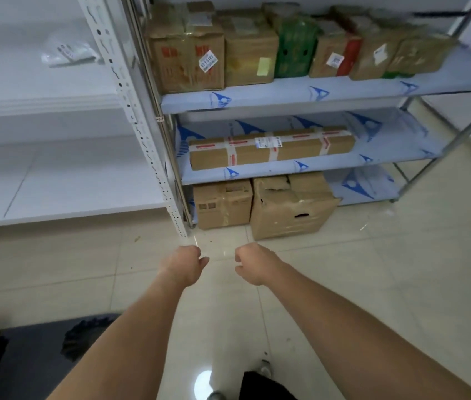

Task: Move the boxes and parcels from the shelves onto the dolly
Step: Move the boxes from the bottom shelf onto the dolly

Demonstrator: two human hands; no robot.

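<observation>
Both my arms reach forward over the tiled floor. My left hand (186,265) and my right hand (254,262) are loosely curled and hold nothing. Ahead stands a metal shelf rack (286,96). Its upper shelf carries several cardboard boxes (188,56) and a green box (293,47). A long taped parcel (271,150) lies on the middle shelf. Two boxes sit at the bottom: a square one (222,207) and a dented one (289,209). The dark dolly deck (26,359) shows at the lower left, partly behind my left arm.
A white shelf unit (55,180) stands at the left, with a small plastic bag (70,53) on its upper shelf. Its perforated post (142,134) is close to my left hand. My foot (264,368) is on the glossy floor.
</observation>
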